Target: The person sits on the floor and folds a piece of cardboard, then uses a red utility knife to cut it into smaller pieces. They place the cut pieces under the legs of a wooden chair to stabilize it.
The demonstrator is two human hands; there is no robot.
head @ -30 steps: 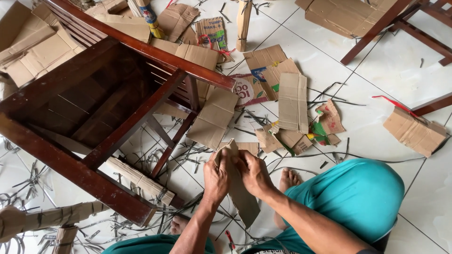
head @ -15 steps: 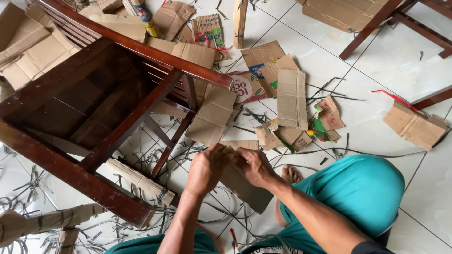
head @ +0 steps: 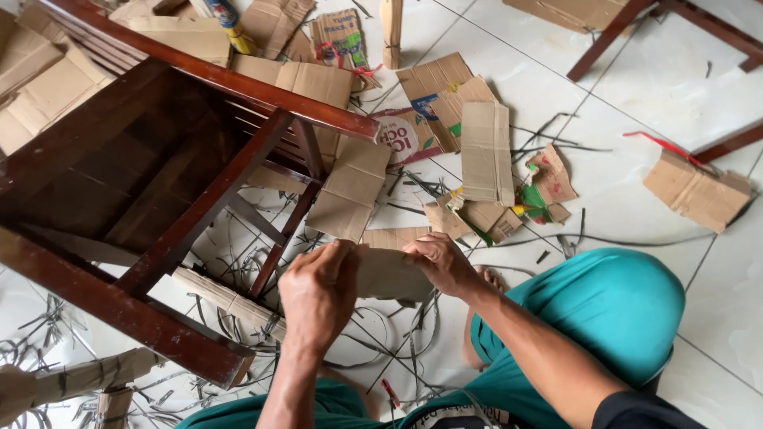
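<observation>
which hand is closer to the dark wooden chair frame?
Left. The left hand grips the cardboard piece right beside the chair frame; the right hand holds the piece's far edge, further from it.

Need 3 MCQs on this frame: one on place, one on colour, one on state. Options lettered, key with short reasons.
1. Where is the dark wooden frame?
A. left of the hands
B. right of the knee
C. behind the person

2. What colour are the trousers?
A. red
B. teal
C. white

3. How is the cardboard piece held?
A. lying loose on the tiled floor
B. in one hand
C. between both hands

Key: 1 A, the frame fills the left side. 2 B, the knee is teal. 3 C, the left hand and right hand grip opposite ends.
</observation>
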